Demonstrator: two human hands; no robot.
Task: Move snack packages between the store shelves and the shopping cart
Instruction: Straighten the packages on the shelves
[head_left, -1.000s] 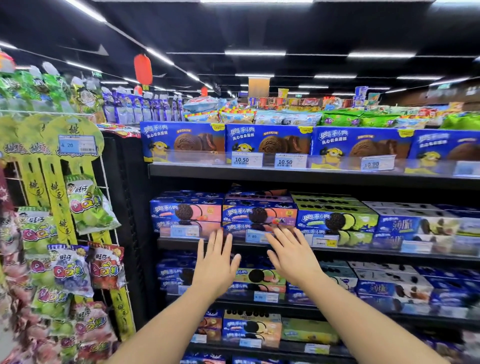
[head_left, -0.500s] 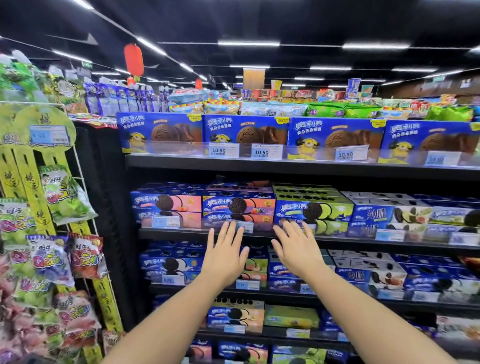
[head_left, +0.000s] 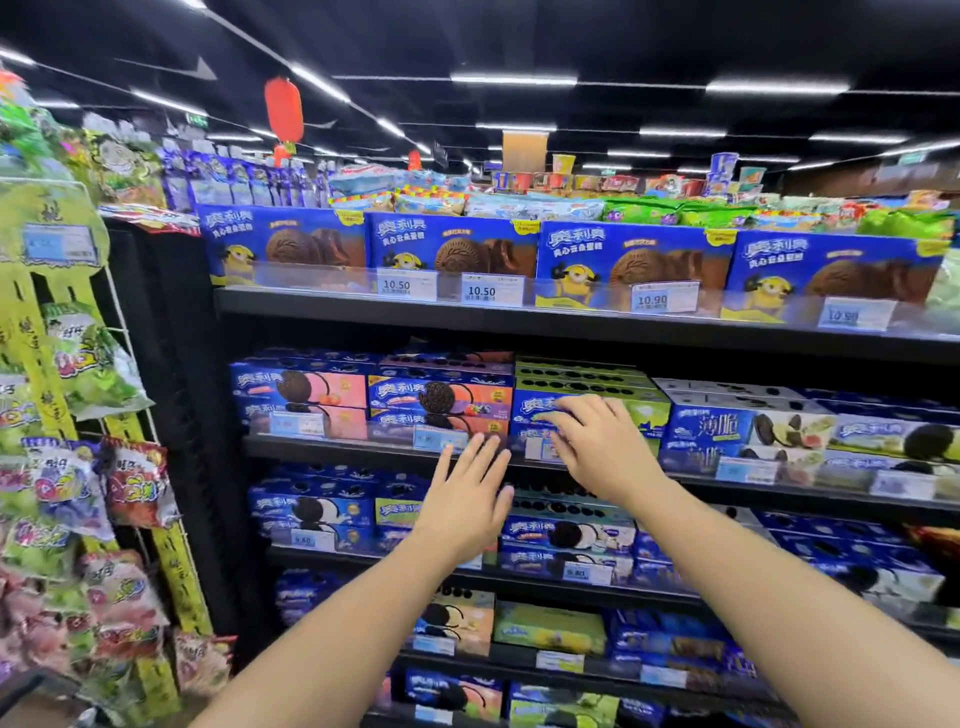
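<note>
**Snack boxes on the shelf, both hands reaching in**

Snack packages here are blue cardboard cookie boxes stacked on black metal store shelves (head_left: 332, 452). On the second shelf from the top, right of centre, sits a blue-and-green cookie box (head_left: 639, 410) with a dark sandwich cookie printed on its front. The right hand (head_left: 602, 447) is raised before this box, fingers spread and slightly curled, fingertips at or just touching its front face; its grip is open and closed on nothing. To the left stands a blue-and-pink cookie box (head_left: 436, 397), and the left hand (head_left: 467, 499) hovers below it, just in front of the shelf edge, palm forward, fingers loosely spread, holding nothing. White price tags (head_left: 408, 285) line the top shelf under large blue boxes (head_left: 452, 244) printed with yellow cartoon figures. At far left, a rack of green and red candy bags (head_left: 93, 364) hangs beside the shelves.
</note>
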